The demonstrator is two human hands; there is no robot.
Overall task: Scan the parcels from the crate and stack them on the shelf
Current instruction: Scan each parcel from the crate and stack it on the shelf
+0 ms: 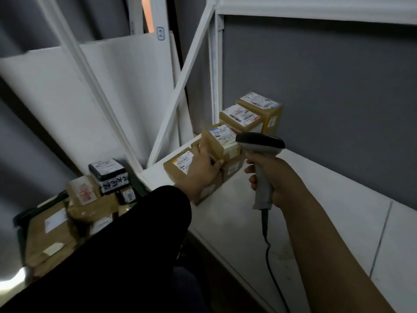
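1. Head view: the left hand (203,168) is gripping a parcel (220,141), with fingers curling round its near side and the label facing up.
2. The parcel is resting on top of other boxes (243,118) at the left end of the shelf (316,199).
3. The right hand (277,181) is holding the scanner (259,144), with fingers wrapping round the handle. The handle is standing upright and the head is pointing left at the parcel.
4. The crate (18,220), low on the left, is holding brown parcels (52,229) and a black one (108,175).
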